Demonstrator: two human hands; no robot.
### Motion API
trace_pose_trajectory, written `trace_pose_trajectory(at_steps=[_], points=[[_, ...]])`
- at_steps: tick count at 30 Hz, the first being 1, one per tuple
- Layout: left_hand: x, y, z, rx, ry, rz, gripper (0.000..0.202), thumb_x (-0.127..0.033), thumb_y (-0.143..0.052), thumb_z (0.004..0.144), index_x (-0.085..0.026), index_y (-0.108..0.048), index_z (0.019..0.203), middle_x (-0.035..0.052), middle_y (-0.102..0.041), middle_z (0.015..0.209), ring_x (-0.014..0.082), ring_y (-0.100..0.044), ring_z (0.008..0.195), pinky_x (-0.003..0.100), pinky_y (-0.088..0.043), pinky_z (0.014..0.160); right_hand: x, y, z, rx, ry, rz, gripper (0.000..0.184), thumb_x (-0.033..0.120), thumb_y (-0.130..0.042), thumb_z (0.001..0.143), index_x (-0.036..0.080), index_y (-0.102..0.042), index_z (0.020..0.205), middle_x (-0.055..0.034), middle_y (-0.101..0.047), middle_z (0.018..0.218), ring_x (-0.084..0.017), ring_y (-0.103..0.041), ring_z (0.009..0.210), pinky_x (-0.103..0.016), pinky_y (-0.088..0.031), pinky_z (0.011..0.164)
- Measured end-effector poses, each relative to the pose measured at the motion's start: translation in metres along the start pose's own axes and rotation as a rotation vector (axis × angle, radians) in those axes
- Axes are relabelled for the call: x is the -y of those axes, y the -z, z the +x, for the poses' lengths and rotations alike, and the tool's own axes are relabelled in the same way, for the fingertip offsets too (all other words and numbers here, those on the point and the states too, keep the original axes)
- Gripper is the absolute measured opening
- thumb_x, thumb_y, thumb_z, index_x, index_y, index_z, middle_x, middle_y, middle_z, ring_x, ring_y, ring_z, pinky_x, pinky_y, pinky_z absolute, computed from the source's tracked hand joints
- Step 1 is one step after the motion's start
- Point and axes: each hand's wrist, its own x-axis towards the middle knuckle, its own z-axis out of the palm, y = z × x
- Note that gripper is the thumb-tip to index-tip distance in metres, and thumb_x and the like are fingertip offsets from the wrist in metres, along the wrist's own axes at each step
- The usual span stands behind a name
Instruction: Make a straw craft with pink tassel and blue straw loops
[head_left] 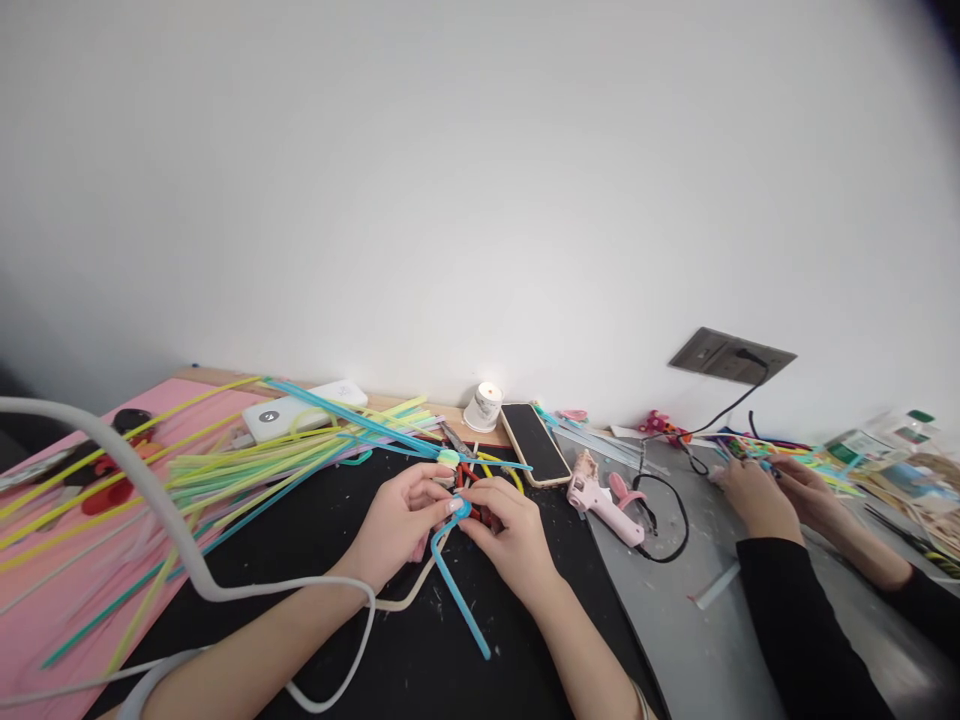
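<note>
My left hand (pixel 397 525) and my right hand (pixel 514 535) meet over the black mat, both with fingers pinched on a blue pipe cleaner (pixel 463 600). Between the fingertips it is wound into a small coil, and one bent end hangs toward me. Just beyond my fingers is a pale green and yellow coiled piece (pixel 448 458), with blue stems lying beside it. Pliers (pixel 456 440) with red handles lie partly hidden behind my hands.
Many pipe cleaners (pixel 247 470) spread across a pink sheet (pixel 45 610) on the left. A white cable (pixel 187 545) arches over my left forearm. Near the wall are a power bank (pixel 300 412), paper cup (pixel 484 408), phone (pixel 534 440) and pink glue gun (pixel 606 508). Another person's hands (pixel 765 500) work at right.
</note>
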Motion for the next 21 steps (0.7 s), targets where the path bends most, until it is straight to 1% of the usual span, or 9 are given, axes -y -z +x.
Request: trace_pose_trajectory(at_steps=[3,6,13,18,21], points=[[-0.002,-0.001,-0.002,0.008,-0.001,0.002,0.043,-0.033,-0.074,0.071,-0.015,-0.057,0.106,-0.0009,-0.065,0.072,0.0046,-0.044,0.037,0.017,-0.034,0.032,0.0,0.0,0.0,0.012,-0.024,0.023,0.019,0.013,-0.069,0.079,0.02,-0.07,0.097,-0.0053,-0.067,0.091,-0.015,-0.061,0.073,-0.024,-0.05,0.061],[-0.006,-0.002,-0.004,0.005,0.017,0.024,0.045,-0.036,-0.074,0.071,-0.015,-0.056,0.107,-0.0009,-0.064,0.072,0.006,-0.045,0.04,0.017,-0.034,0.03,-0.001,-0.001,-0.001,0.008,-0.046,0.039,0.019,0.011,-0.069,0.078,0.02,-0.07,0.094,-0.0042,-0.065,0.088,-0.014,-0.058,0.068,-0.023,-0.048,0.058],[-0.012,-0.005,-0.006,-0.013,0.031,0.031,0.048,-0.038,-0.075,0.069,-0.014,-0.057,0.106,-0.0018,-0.063,0.068,0.0069,-0.045,0.043,0.016,-0.034,0.03,-0.002,-0.004,-0.002,0.001,-0.056,0.014,0.015,0.011,-0.067,0.078,0.019,-0.068,0.091,-0.0037,-0.064,0.086,-0.012,-0.054,0.064,-0.023,-0.045,0.055],[-0.012,-0.007,-0.007,-0.011,0.047,-0.037,0.047,-0.039,-0.075,0.068,-0.017,-0.056,0.105,-0.0026,-0.062,0.07,0.0115,-0.057,0.05,0.017,-0.038,0.035,-0.001,-0.004,-0.002,-0.01,-0.04,-0.032,0.013,0.014,-0.066,0.08,0.019,-0.068,0.092,-0.005,-0.064,0.089,-0.014,-0.058,0.069,-0.023,-0.047,0.058],[-0.012,-0.008,-0.008,-0.011,0.054,-0.084,0.046,-0.038,-0.076,0.068,-0.018,-0.057,0.104,-0.0044,-0.06,0.069,0.01,-0.056,0.047,0.019,-0.041,0.038,0.0,-0.005,-0.001,-0.009,-0.037,-0.049,0.012,0.014,-0.064,0.081,0.019,-0.067,0.091,-0.0052,-0.065,0.089,-0.015,-0.06,0.072,-0.024,-0.048,0.06]])
